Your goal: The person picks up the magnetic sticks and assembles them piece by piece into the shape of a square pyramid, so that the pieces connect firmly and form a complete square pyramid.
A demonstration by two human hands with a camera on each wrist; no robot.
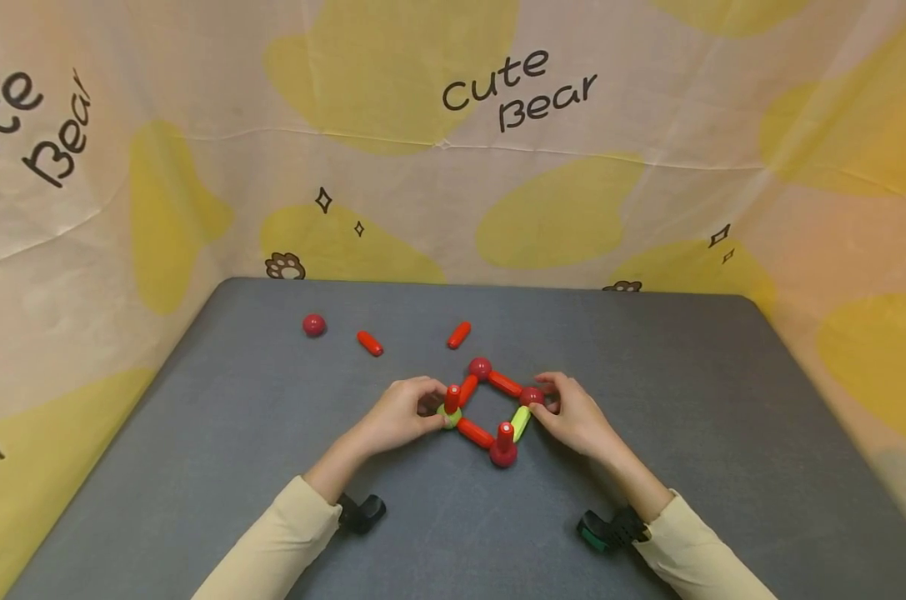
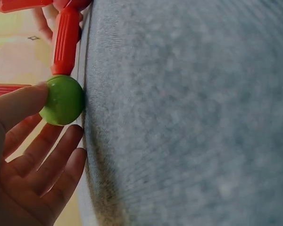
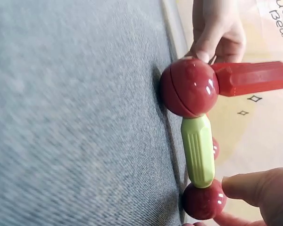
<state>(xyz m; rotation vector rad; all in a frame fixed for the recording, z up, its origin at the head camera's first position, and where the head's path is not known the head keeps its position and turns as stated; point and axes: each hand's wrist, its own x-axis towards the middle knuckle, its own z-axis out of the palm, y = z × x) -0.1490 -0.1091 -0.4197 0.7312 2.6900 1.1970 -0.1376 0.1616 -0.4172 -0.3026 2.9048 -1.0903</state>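
Note:
On the table lies a four-sided frame of magnetic balls and rods. My left hand [image 1: 406, 413] pinches its green ball [image 2: 63, 100] at the left corner, thumb on the near side. A red rod [image 1: 453, 398] stands upright on that ball. At the right corner my right hand [image 1: 575, 417] holds a dark red ball [image 3: 204, 200] between thumb and fingers. A yellow-green rod [image 3: 198, 151] joins it to the near red ball [image 3: 189, 88], which bears another upright red rod [image 3: 254, 78]. Red rods [image 1: 475, 433] form the other sides, meeting at a far red ball [image 1: 480, 367].
Two loose red rods lie beyond the frame, one rod [image 1: 370, 343] to the left and another rod [image 1: 459, 335] nearer the middle. A single red ball [image 1: 313, 325] rests at the far left of the grey table [image 1: 197, 467]. A printed cloth [image 1: 392, 200] hangs behind.

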